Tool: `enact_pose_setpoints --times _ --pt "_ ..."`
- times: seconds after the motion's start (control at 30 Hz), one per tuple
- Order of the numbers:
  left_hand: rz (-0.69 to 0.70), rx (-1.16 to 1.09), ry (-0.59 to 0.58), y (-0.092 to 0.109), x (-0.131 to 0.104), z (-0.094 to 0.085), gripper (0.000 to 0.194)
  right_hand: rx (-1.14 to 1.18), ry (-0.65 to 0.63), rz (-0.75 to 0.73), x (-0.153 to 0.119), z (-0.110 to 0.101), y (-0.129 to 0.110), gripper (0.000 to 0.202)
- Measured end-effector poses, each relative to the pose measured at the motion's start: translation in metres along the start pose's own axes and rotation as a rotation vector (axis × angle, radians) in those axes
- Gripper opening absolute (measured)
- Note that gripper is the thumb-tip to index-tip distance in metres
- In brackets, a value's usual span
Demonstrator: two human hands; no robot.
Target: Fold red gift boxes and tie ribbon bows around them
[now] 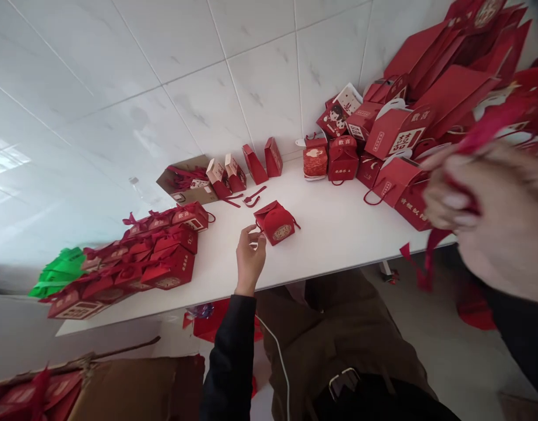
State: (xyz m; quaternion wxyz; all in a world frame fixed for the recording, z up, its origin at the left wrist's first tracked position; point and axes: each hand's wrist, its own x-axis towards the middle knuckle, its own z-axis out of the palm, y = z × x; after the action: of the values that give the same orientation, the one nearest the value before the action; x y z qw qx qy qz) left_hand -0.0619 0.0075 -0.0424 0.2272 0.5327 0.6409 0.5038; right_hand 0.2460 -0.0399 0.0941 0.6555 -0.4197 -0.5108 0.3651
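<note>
A small red gift box (275, 223) with a gold round emblem stands on the white table in front of me. My left hand (250, 256) is at its left side, with thumb and curled fingers closed on the box's near left edge, where a thin cord shows. Raised at the right, close to the camera and blurred, my right hand (483, 199) is closed around a red ribbon (433, 248). One end of the ribbon hangs below the fist and another part sticks up above it. Two short ribbon pieces (252, 200) lie behind the box.
Rows of red boxes with ribbon bows (164, 251) fill the table's left end, by a green bundle (61, 269). A cardboard box of ribbons (188, 178) and several upright boxes (255, 164) stand along the wall. More boxes and bags (400, 131) are heaped at right.
</note>
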Motion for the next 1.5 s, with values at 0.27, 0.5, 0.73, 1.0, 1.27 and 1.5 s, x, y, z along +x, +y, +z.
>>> enact_pose_setpoints --times 0.27,0.5,0.73,1.0,1.27,1.5 --pt "0.006 -0.045 0.065 0.008 0.032 0.009 0.044 -0.159 -0.301 0.271 -0.013 0.021 0.035 0.041" --pt "0.036 0.084 0.047 0.013 0.028 0.021 0.038 -0.269 -0.472 0.325 -0.009 0.029 0.058 0.049" --pt "0.106 0.131 0.012 0.023 0.004 0.031 0.036 -0.387 -0.478 0.297 0.009 0.05 0.087 0.054" --pt "0.203 0.184 0.021 0.022 -0.018 0.03 0.042 -0.44 -0.529 0.297 0.017 0.062 0.106 0.043" --pt "0.365 0.276 -0.123 0.03 -0.001 0.037 0.03 -0.422 -0.626 0.337 0.045 0.078 0.112 0.048" --pt "0.304 0.43 -0.134 0.044 -0.02 0.027 0.041 -0.369 -0.742 0.442 0.047 0.083 0.116 0.037"
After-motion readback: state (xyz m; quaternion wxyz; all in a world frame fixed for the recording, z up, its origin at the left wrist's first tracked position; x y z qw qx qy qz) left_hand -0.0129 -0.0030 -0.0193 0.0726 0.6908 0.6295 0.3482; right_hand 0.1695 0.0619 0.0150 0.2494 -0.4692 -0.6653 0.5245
